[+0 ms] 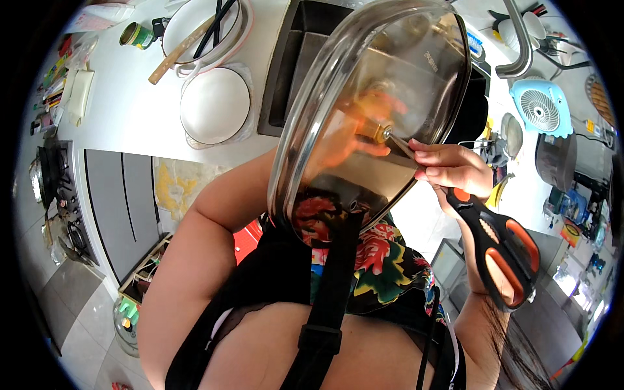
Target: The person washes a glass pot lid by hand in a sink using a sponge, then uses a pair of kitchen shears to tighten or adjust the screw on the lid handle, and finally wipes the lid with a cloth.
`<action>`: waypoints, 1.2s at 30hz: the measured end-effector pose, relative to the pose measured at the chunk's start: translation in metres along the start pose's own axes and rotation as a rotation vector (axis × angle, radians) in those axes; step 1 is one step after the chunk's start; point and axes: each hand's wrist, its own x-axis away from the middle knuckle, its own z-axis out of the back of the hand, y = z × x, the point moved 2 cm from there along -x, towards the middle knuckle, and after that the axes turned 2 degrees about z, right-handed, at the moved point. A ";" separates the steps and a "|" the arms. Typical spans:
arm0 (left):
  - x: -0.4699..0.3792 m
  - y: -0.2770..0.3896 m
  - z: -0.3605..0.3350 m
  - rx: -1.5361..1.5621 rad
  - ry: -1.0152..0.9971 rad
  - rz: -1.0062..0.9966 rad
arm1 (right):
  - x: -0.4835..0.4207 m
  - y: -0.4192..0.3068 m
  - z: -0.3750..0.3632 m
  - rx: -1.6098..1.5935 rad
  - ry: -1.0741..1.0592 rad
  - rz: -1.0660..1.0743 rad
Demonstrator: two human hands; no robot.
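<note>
A rectangular glass lid [312, 109] with a thick clear rim stands tilted in front of me. Behind it, seen through the glass, my left hand [336, 141] has its fingers around the knob [373, 130] on the far side. A small metal screw [387, 133] shows at the knob's centre. My right hand [453, 168] pinches closed kitchen scissors [480, 222] by the blades, and their pointed tip meets the screw or lies right beside it. The black and orange handles hang down past my right wrist.
Beyond the lid is a dark sink [292, 63] with a metal faucet [521, 53]. On the white counter [131, 107] at left stand a white plate [214, 106], a pan [170, 41] with a wooden handle and a green can [137, 36]. A blue fan [540, 107] is at right.
</note>
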 end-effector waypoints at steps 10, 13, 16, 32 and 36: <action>-0.001 -0.007 0.006 0.037 -0.063 -0.021 | -0.016 -0.014 0.006 0.046 -0.078 -0.174; 0.006 0.000 0.004 -0.034 -0.012 -0.040 | -0.015 -0.009 -0.003 0.114 -0.015 -0.172; 0.005 0.004 -0.005 -0.044 0.076 0.006 | 0.017 0.003 -0.027 -0.279 0.525 -0.251; 0.006 0.007 0.007 -0.263 -0.008 -0.290 | 0.011 -0.006 -0.062 -0.651 1.159 -0.607; 0.015 0.011 -0.006 -0.045 0.182 -0.057 | 0.011 -0.004 -0.063 -0.734 1.198 -0.719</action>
